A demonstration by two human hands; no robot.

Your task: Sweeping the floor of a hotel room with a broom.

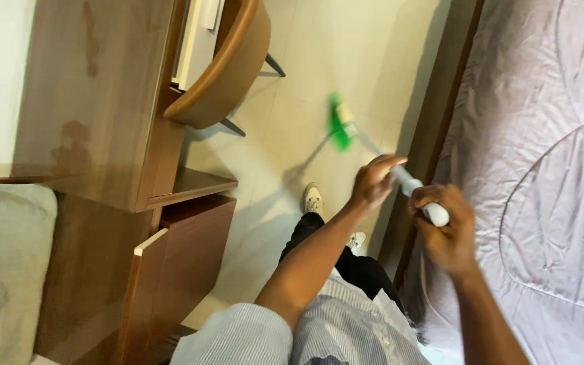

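A person in a striped shirt works a long, pale-handled mop (pixel 400 174) with a bright green head (pixel 338 124) across a cream tiled floor (pixel 319 61). The right hand (pixel 445 228) is closed around the white top end of the handle; the left hand (pixel 375 180) grips the shaft just below it, fingers curled around it. The green head — blurred — lies on the tiles well ahead of both hands. Just right of the right hand runs the dark wooden frame of a bed (pixel 434 128) covered with a wrinkled grey quilt (pixel 542 135). Left of the left hand stand a brown wooden desk (pixel 103 101), its cabinet door ajar, and a curved tan chair (pixel 228 61). Two pale shoes (pixel 313 199) show beneath the left forearm.
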